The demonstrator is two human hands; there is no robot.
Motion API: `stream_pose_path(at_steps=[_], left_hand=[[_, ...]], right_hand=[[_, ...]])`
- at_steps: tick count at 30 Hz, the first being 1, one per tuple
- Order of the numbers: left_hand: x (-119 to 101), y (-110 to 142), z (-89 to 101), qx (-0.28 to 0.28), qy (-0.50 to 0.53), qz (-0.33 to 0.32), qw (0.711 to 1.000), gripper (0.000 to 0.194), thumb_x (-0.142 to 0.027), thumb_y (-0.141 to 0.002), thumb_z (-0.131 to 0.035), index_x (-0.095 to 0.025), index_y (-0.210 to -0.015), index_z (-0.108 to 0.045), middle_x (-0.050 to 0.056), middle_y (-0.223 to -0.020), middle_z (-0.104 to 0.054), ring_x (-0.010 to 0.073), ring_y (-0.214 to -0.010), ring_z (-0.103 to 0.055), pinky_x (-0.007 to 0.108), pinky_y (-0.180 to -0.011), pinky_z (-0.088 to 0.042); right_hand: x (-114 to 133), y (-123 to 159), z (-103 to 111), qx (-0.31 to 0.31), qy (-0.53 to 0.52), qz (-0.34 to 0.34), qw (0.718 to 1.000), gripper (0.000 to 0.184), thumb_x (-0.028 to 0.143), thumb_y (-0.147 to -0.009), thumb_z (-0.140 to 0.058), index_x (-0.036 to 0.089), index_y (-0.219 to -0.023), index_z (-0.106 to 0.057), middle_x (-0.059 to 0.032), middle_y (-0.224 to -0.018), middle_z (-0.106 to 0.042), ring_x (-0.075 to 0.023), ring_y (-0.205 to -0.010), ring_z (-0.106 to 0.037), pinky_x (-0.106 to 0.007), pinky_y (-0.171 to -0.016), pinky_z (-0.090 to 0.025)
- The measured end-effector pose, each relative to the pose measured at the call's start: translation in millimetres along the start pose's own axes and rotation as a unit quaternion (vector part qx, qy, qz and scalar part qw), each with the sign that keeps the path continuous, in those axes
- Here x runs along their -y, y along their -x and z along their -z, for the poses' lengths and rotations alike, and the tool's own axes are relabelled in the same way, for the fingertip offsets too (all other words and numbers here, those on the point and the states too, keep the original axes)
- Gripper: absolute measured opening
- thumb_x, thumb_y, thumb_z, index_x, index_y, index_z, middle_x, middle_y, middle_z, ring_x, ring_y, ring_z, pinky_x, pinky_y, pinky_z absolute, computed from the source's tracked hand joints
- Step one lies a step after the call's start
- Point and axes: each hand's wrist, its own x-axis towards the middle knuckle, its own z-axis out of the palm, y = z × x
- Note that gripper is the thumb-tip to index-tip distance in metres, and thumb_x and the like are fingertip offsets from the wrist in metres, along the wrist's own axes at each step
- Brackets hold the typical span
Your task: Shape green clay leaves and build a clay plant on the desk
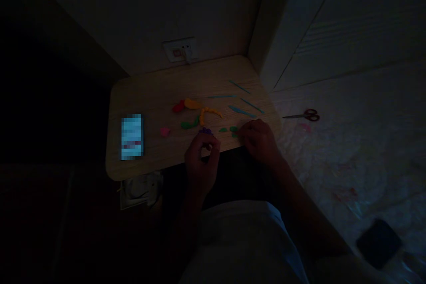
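Note:
My left hand (202, 157) is at the table's front edge, its thumb and forefinger pinched together. Whatever lies between those fingertips is too dark to make out. Just beyond it sits a cluster of small purple modelling clay balls (206, 131). My right hand (258, 138) rests at the front right of the table, fingers closed at the small green modelling clay pieces (234, 128). Another green bit (222, 130) lies between the hands. Farther back are a yellow beaded clay strip (209, 110), an orange-yellow lump (192, 104), a red lump (179, 106) and a dark green piece (190, 124).
On the wooden table (149, 88) are several blue modelling tools (242, 111), a pink clay lump (164, 131) and a lit phone (132, 136). A wall socket (179, 49) is behind. Scissors (308, 115) lie on the quilted cover to the right. The room is dim.

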Motion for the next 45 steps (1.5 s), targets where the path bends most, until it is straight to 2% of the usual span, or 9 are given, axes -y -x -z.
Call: stream_pose_path(at_steps=[4,9,12,16,21,27,32,38,45], left_hand=[[8.4,-7.4,11.8,-0.031,-0.03,-0.004,0.999,0.009,-0.015,-0.089,-0.068,-0.023,-0.085,-0.067,0.0,-0.083,-0.067,0.0165,-0.078,-0.063,0.03,-0.073,-0.05],[41.7,-30.0,42.4,-0.123,-0.137,-0.032,0.982,0.006,-0.017,-0.087,-0.066,-0.023,-0.088,-0.067,0.001,-0.083,-0.066,0.0175,-0.076,-0.062,0.031,-0.07,-0.05],[63.8,-44.5,56.8,-0.074,-0.257,-0.047,0.963,0.019,-0.015,-0.084,-0.065,-0.022,-0.102,-0.07,0.008,-0.104,-0.069,0.024,-0.093,-0.065,0.039,-0.084,-0.054],[77.1,-56.2,59.8,-0.015,-0.349,-0.05,0.936,0.036,-0.011,-0.08,-0.07,-0.023,-0.113,-0.073,0.016,-0.121,-0.065,0.0386,-0.116,-0.06,0.06,-0.106,-0.046],[72.2,-60.9,58.0,0.003,-0.42,-0.037,0.907,0.023,-0.015,-0.081,-0.075,-0.023,-0.102,-0.075,0.019,-0.129,-0.066,0.0464,-0.122,-0.056,0.068,-0.105,-0.042],[53.9,-58.9,62.0,-0.007,-0.313,-0.077,0.947,0.021,-0.021,-0.088,-0.073,-0.025,-0.109,-0.074,0.01,-0.112,-0.075,0.0336,-0.11,-0.067,0.054,-0.103,-0.05],[27.1,-44.4,51.3,0.009,-0.222,-0.086,0.971,0.015,-0.024,-0.093,-0.073,-0.025,-0.108,-0.077,0.005,-0.104,-0.078,0.0233,-0.095,-0.071,0.039,-0.091,-0.056],[15.0,-28.8,37.4,0.058,-0.184,-0.109,0.975,0.012,-0.02,-0.095,-0.071,-0.023,-0.105,-0.076,0.005,-0.101,-0.078,0.0218,-0.094,-0.072,0.035,-0.087,-0.058],[14.5,-24.5,30.3,0.092,-0.141,-0.097,0.981,0.013,-0.02,-0.095,-0.072,-0.024,-0.108,-0.076,0.005,-0.103,-0.077,0.0216,-0.095,-0.072,0.036,-0.087,-0.058]], right_hand=[[1.4,0.8,-0.4,0.029,0.007,0.001,1.0,0.027,0.014,-0.097,-0.06,0.023,-0.108,-0.083,-0.0105,-0.107,-0.078,-0.0308,-0.101,-0.065,-0.046,-0.084,-0.045],[1.6,-0.5,-1.4,0.03,0.0,-0.007,1.0,0.025,0.013,-0.096,-0.061,0.023,-0.104,-0.082,-0.0102,-0.108,-0.079,-0.0307,-0.102,-0.065,-0.046,-0.087,-0.045],[2.6,-1.8,-1.3,0.022,-0.007,-0.009,1.0,0.025,0.013,-0.096,-0.059,0.022,-0.103,-0.081,-0.0104,-0.106,-0.078,-0.03,-0.1,-0.066,-0.046,-0.088,-0.046],[4.4,-2.9,0.6,-0.002,-0.017,-0.012,1.0,0.025,0.012,-0.094,-0.057,0.022,-0.101,-0.079,-0.0109,-0.103,-0.076,-0.0303,-0.1,-0.065,-0.047,-0.089,-0.048],[11.7,-4.3,5.3,-0.048,-0.042,-0.004,0.998,0.024,0.012,-0.094,-0.057,0.022,-0.101,-0.078,-0.01,-0.097,-0.076,-0.0298,-0.096,-0.066,-0.047,-0.087,-0.05],[35.6,-13.9,10.6,-0.079,-0.096,-0.011,0.992,0.023,0.016,-0.097,-0.058,0.026,-0.1,-0.079,-0.0082,-0.096,-0.078,-0.0291,-0.096,-0.069,-0.048,-0.089,-0.053],[64.1,-30.7,5.3,-0.095,-0.227,-0.055,0.968,0.018,0.029,-0.097,-0.072,0.026,-0.114,-0.079,-0.0063,-0.102,-0.081,-0.0231,-0.086,-0.072,-0.04,-0.082,-0.058],[86.3,-41.1,-7.6,-0.047,-0.331,-0.08,0.939,0.024,0.038,-0.097,-0.076,0.028,-0.118,-0.082,-0.0053,-0.102,-0.082,-0.0175,-0.078,-0.071,-0.029,-0.066,-0.057],[81.9,-36.8,-12.3,-0.092,-0.328,-0.093,0.936,0.016,0.04,-0.095,-0.078,0.026,-0.094,-0.085,-0.0053,-0.089,-0.083,-0.0206,-0.077,-0.075,-0.032,-0.067,-0.059]])
